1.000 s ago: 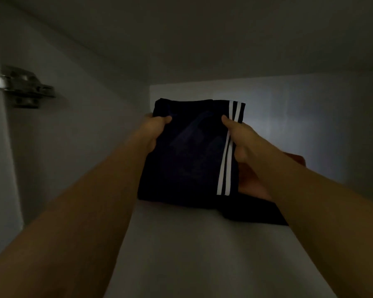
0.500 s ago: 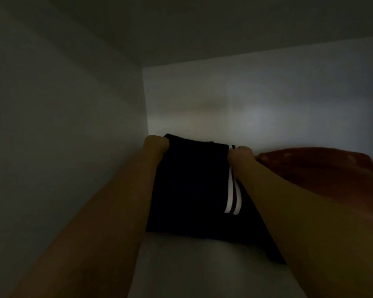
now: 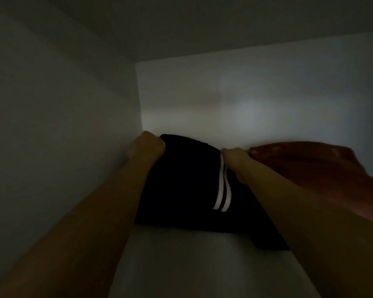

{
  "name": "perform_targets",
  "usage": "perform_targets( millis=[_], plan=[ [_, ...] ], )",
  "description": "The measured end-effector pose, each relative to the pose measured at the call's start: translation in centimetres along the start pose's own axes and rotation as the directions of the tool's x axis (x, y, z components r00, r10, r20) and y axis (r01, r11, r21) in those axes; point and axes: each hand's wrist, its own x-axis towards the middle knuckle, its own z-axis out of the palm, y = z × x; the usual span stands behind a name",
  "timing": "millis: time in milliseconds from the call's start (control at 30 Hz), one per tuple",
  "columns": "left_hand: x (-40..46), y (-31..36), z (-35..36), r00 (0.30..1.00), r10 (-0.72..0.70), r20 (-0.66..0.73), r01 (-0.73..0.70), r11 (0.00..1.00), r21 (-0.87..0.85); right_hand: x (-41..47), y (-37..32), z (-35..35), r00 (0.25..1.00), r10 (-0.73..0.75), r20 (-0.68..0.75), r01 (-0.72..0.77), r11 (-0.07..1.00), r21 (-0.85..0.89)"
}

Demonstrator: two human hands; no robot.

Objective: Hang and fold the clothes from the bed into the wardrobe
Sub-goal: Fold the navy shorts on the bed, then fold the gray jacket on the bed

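Fingers of both the left hand (image 3: 148, 145) and right hand (image 3: 235, 155) curl round the far edge of folded black white-striped shorts (image 3: 181, 190) on the wardrobe shelf (image 3: 192, 265); no readable writing.

I see a dim wardrobe shelf (image 3: 202, 265). My left hand (image 3: 148, 145) and right hand (image 3: 235, 155) each grip the far edge of a folded dark navy garment with two white stripes (image 3: 181, 190), lying in the back left corner. A folded dark red cloth (image 3: 310, 164) lies just beside it, at right.
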Motion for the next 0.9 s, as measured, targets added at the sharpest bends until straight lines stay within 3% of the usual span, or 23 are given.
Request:
perform_targets(
  millis=[100, 200, 367, 533, 700, 900],
  plan=[
    [-3.2, 1.5, -1.5, 0.948, 0.249, -0.200, -0.194, 0.946, 0.259, -2.3, -1.0, -4.6, 0.989, -0.137, -0.062, 0.124, 0.976, -0.181],
    [-8.4, 4.5, -2.5, 0.867, 0.456, -0.202, -0.379, 0.866, 0.327, -6.0, -1.0, -10.6, 0.946, -0.293, -0.136, 0.227, 0.903, -0.364],
    [-17.6, 12.5, -1.1, 0.778, 0.607, -0.164, -0.604, 0.794, 0.070, -13.5, 1.2, -21.5, 0.903, -0.363, -0.231, 0.168, 0.792, -0.587],
    [-28.4, 20.3, 2.0, 0.624, 0.777, -0.081, -0.781, 0.617, -0.099, -21.5, 5.0, -31.1, 0.889, -0.326, -0.320, -0.003, 0.697, -0.717],
    [-38.9, 25.8, 4.4, 0.450, 0.892, 0.043, -0.859, 0.445, -0.252, -30.9, 8.9, -37.6, 0.863, -0.228, -0.451, -0.217, 0.640, -0.737],
    [-50.1, 29.1, 5.8, 0.236, 0.971, 0.041, -0.897, 0.234, -0.376, -42.1, 11.4, -41.7, 0.820, -0.099, -0.564, -0.372, 0.657, -0.656]
  ],
)
